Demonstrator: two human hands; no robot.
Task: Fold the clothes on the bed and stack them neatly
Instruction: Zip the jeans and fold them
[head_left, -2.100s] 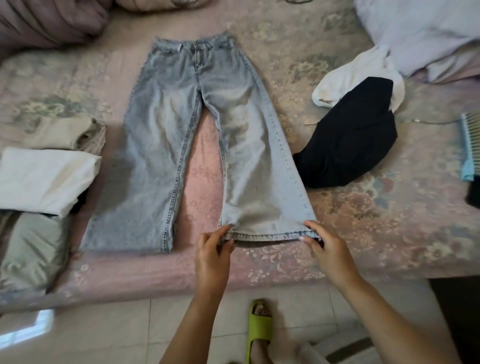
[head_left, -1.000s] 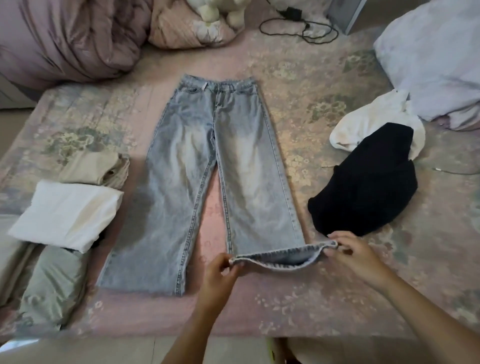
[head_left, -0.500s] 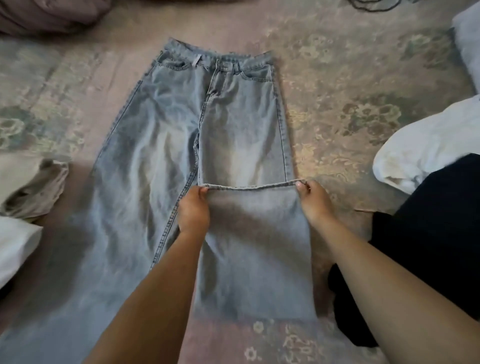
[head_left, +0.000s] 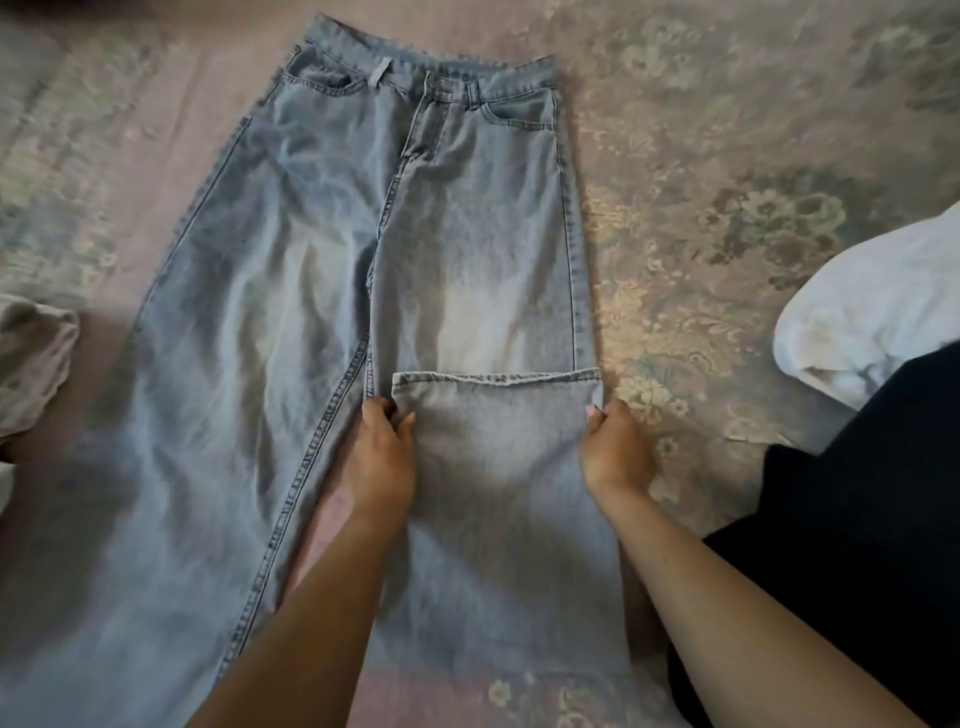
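Centrally, jeans (head_left: 332, 291) lie flat on the bed (head_left: 727, 156), one leg folded up to mid-thigh. Left hand (head_left: 382, 457) and right hand (head_left: 615, 452) pinch the folded leg's edges just below the hem (head_left: 493, 378), fingers curled on denim.

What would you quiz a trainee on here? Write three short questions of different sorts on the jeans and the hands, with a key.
1. True or false: the right leg's hem lies folded up over the jeans.
2. Multiple choice: what does the left hand grip? A. the waistband B. the folded leg's edge C. the black garment
3. Fill in: the garment on the bed to the right of the right hand is white and partly covered by a ____ garment.

Key: 1 true; 2 B; 3 black.
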